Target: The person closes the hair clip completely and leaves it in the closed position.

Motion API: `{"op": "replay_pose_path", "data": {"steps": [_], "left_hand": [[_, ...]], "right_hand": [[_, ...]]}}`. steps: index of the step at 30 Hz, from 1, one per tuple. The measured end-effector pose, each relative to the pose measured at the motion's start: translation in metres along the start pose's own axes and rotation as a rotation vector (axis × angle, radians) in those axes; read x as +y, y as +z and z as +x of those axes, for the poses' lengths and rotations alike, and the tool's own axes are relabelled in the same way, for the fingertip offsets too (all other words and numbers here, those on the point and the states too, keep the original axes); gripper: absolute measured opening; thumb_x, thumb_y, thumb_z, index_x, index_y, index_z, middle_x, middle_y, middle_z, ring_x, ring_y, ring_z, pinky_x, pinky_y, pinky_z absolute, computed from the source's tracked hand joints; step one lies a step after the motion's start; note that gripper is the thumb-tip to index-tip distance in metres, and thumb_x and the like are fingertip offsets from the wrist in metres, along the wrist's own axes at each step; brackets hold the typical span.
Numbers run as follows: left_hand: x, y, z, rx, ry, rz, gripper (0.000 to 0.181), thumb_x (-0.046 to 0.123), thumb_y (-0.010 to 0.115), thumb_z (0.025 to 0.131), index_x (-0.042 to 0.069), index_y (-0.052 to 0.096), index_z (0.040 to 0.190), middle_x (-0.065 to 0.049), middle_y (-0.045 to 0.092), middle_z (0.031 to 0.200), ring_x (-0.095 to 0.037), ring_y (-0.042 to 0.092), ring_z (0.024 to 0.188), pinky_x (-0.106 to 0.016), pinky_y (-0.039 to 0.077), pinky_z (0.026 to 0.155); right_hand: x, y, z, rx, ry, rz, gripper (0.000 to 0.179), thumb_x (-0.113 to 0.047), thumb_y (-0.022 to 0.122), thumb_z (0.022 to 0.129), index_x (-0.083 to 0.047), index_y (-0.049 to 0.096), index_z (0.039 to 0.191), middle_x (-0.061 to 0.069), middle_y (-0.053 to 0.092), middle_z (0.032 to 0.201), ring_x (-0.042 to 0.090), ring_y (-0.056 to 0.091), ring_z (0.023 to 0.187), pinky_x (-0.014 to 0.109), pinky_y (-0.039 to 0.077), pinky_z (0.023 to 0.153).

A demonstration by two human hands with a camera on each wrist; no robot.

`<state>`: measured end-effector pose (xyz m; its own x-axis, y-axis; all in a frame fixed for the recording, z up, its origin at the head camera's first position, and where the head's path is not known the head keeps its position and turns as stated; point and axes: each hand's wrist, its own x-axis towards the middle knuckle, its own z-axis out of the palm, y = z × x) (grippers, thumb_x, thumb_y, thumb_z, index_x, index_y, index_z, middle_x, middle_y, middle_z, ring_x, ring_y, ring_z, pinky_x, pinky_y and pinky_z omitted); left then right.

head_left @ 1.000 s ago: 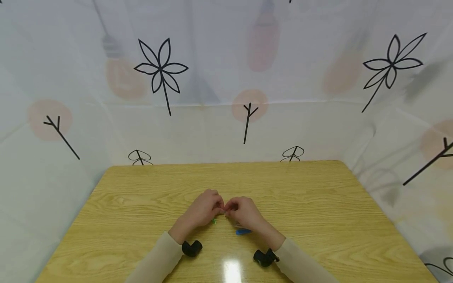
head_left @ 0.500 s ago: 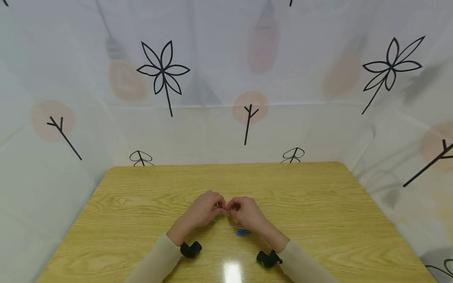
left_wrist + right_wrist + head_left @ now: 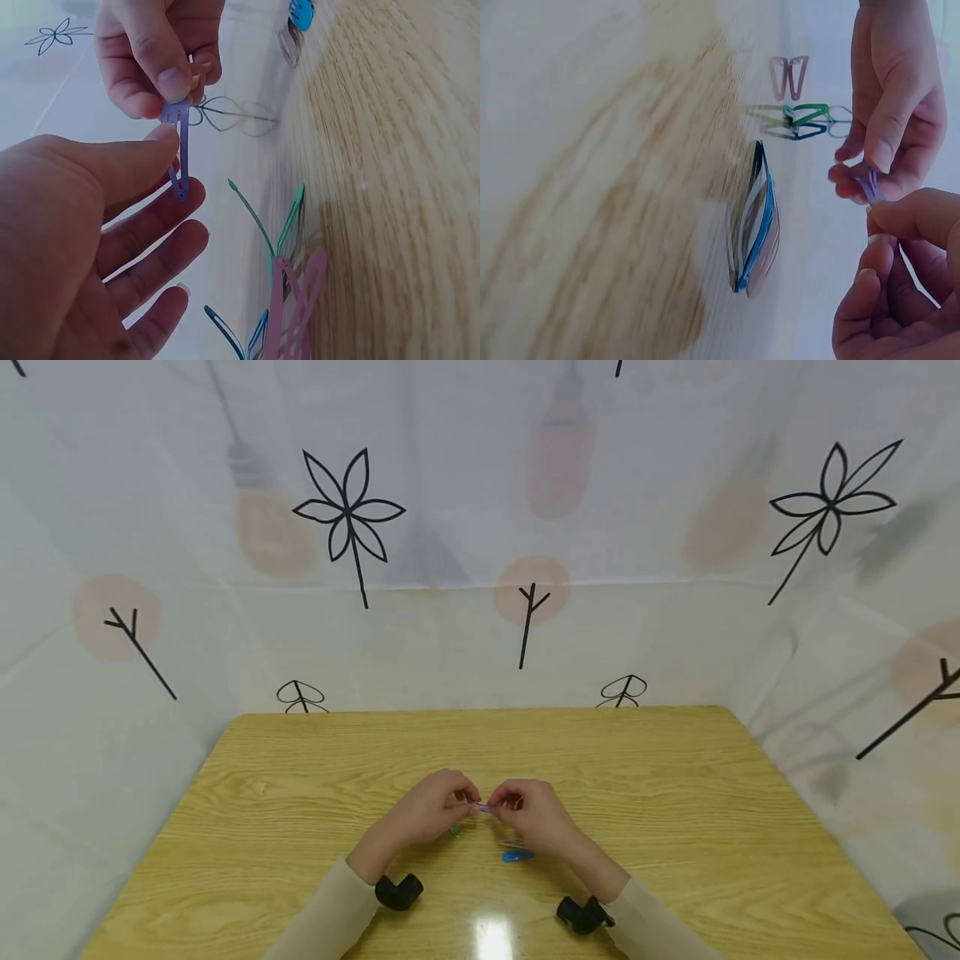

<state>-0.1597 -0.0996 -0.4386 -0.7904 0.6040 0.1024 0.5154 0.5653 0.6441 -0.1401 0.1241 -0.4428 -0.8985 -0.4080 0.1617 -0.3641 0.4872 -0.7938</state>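
Left hand (image 3: 429, 808) and right hand (image 3: 538, 815) pinch a purple snap hair clip (image 3: 185, 150) between them; it looks light, springy, slippery, best held near its ends.

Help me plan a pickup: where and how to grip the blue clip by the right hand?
Probably pinch the blue clip midway across its long edges, from above, on the near side: its middle seems bowed off the table, and a pale clip lies close beyond.
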Motion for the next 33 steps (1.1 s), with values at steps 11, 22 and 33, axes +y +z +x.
{"op": "replay_pose_path", "data": {"steps": [11,22,33], "left_hand": [[0.005,0.0,-0.002,0.002,-0.005,-0.073,0.009,0.019,0.068,0.097,0.022,0.07,0.106,0.013,0.062,0.101,-0.014,0.058,0.097,-0.035,0.049,0.086],[0.009,0.005,-0.002,0.057,0.031,-0.107,0.008,0.023,0.068,0.097,0.023,0.07,0.105,0.013,0.064,0.1,-0.006,0.061,0.093,-0.033,0.051,0.082],[0.009,0.01,0.002,0.066,0.047,-0.134,0.012,0.016,0.073,0.093,0.022,0.071,0.103,0.012,0.065,0.097,-0.005,0.06,0.089,-0.03,0.05,0.076]], "right_hand": [[0.002,-0.008,-0.007,0.029,-0.02,0.012,0.013,-0.002,0.071,0.091,-0.014,0.072,0.09,-0.008,0.066,0.085,0.01,0.056,0.074,0.027,0.049,0.066],[0.006,-0.011,-0.012,0.049,-0.103,0.046,0.007,-0.007,0.071,0.093,-0.013,0.073,0.093,-0.001,0.07,0.091,0.013,0.062,0.082,0.029,0.052,0.07],[0.007,-0.011,-0.012,0.031,-0.022,0.091,0.006,-0.007,0.069,0.094,-0.012,0.073,0.096,-0.003,0.069,0.091,0.015,0.06,0.079,0.028,0.051,0.069]]}}
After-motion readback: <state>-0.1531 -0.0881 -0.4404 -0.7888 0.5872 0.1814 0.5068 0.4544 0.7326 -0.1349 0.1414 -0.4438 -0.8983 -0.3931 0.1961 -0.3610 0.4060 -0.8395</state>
